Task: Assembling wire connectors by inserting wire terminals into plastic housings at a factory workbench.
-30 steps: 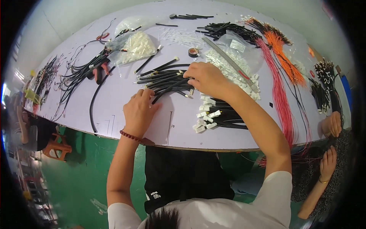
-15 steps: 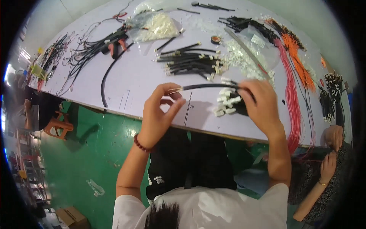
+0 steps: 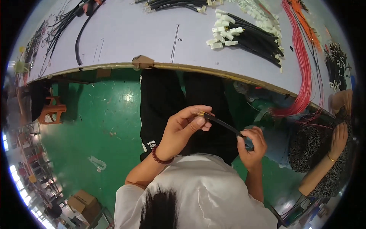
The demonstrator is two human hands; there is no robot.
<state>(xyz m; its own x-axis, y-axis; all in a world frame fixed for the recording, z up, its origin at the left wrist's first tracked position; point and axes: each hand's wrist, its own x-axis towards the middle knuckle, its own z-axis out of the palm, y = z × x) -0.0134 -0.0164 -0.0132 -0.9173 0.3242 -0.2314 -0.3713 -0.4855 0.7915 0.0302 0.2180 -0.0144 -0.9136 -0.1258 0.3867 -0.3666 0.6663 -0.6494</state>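
Observation:
A short black-sleeved cable is stretched between my two hands, in front of my body and below the table edge. My left hand pinches its left end, where small light-coloured wire tips show at the fingers. The cable's right end, partly hidden, sits in the closed fingers of my right hand. On the table beyond lies a bundle of black cables with white connectors at its left end.
The table's front edge runs across beyond my hands. Pink wires hang over it at the right, near a co-worker's hand. More black cables lie farther back. An orange stool and a cardboard box stand at the left.
Both hands have come back from above the table toward my body, bringing the cable along. It now slopes down to the right. The view has tilted downward, uncovering the connector bundle.

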